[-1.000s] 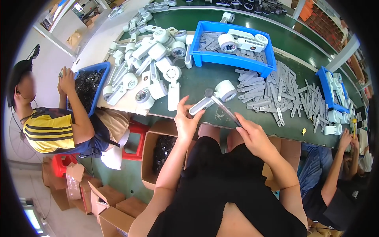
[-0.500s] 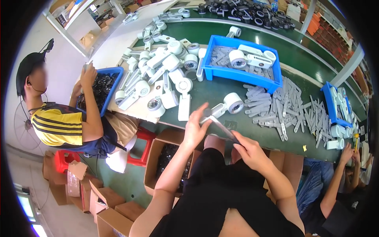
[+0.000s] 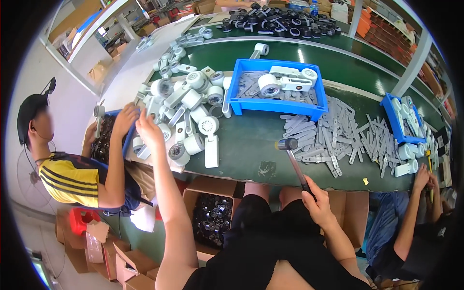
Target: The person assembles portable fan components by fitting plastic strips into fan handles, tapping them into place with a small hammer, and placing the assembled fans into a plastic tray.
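Observation:
My right hand (image 3: 317, 204) is wrapped around the black grip of a mallet (image 3: 297, 166) with a metal shaft. The mallet's dark, round head points away from me, above the green table. My left hand (image 3: 150, 133) reaches far to the left, at the edge of a pile of white handheld fans (image 3: 192, 99). Its fingers are extended, and no held thing shows in them. Close beside it is the hand of a co-worker (image 3: 126, 119). One white fan (image 3: 210, 140) lies at the pile's near right, its handle toward me.
A blue bin (image 3: 275, 107) holds grey strips and several white fans. Loose grey strips (image 3: 333, 130) are heaped right of it. A second blue bin (image 3: 394, 116) stands farther right, near another worker's hands (image 3: 425, 179). Below the table is a cardboard box (image 3: 192, 199) of dark round parts.
My left hand has swung left to the pile, away from the fan it held before me. The mallet has turned upright in my right hand. The view has shifted.

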Available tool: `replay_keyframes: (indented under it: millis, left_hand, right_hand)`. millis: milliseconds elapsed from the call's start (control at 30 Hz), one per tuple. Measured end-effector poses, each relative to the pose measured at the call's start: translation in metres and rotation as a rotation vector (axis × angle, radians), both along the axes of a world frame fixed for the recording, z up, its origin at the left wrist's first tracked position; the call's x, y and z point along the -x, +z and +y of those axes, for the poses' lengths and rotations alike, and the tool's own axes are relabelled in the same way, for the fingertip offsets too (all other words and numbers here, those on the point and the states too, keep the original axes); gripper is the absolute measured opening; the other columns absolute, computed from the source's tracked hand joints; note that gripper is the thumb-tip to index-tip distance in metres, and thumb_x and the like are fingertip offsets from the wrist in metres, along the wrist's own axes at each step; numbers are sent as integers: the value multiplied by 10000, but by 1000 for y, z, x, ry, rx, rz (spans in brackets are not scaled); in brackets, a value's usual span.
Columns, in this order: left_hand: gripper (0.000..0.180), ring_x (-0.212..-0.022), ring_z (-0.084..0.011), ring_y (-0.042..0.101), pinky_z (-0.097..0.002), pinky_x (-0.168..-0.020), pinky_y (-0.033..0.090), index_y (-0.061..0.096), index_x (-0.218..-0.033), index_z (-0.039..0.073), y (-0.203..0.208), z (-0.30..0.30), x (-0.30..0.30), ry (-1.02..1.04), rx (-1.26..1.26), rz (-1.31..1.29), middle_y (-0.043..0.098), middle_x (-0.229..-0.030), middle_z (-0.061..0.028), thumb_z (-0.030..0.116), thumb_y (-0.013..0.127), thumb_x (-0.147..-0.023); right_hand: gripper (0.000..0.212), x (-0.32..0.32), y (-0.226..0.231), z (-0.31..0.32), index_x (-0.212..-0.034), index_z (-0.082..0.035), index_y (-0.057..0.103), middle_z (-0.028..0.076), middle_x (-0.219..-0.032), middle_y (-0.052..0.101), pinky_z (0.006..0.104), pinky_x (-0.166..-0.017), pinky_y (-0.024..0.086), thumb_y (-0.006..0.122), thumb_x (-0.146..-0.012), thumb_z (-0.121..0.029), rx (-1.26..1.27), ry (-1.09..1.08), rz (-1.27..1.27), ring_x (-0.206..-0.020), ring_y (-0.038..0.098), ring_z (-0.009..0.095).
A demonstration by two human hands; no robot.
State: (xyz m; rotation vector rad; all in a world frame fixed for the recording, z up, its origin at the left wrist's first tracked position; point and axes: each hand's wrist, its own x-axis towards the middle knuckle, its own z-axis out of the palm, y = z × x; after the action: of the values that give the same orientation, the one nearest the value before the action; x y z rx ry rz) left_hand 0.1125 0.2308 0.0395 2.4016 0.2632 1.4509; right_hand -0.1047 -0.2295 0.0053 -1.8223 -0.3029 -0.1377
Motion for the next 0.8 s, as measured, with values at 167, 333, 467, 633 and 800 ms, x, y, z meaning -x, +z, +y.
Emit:
replay_keyframes:
  millis: [167,333,467,633,800]
  left_hand:
    - [352,-1001,-407,551,-456,-881,437,618,-1127,38,-19,50,-56,150,-35,258,598,-1059,-240,57,617,-776]
    - [333,-1090,-353,532,-476,-860,467,640,-1131,153,-15,29,-79,213,-117,573,591,-1126,-174,153,588,-802]
    - [236,-1027,-323,549,-455,-831,475,680,-987,108,35,-85,-76,86,-379,287,616,-1073,-147,128,605,-764]
    - [371,-1010,-327,600,-400,-852,497,632,-1137,124,47,-264,-90,-808,-368,396,622,-1116,-133,196,661,-774]
    - [357,-859,-305,659,-417,-739,537,631,-1090,129,32,-340,-112,-681,-742,636,650,-1015,-147,167,676,-738]
  right_hand:
    - [442,2,-7,-6,-1339,21,443,-14,-667,489,201,-480,344,514,-904,-26,-42,-36,18,-530,419,44]
    - [429,6,-8,-9,-1308,43,461,136,-971,644,262,-735,481,547,-898,-50,-28,-57,88,-779,602,139]
    - [429,5,-12,-13,-1301,57,460,183,-1109,632,283,-843,466,551,-897,-56,-44,-98,70,-940,623,181]
    - [429,6,-4,-19,-1305,54,458,152,-1030,640,269,-745,480,548,-899,-49,-52,-125,77,-809,607,151]
    - [430,10,-5,-25,-1313,29,468,37,-738,561,229,-557,425,550,-898,-42,-119,-180,79,-587,488,77]
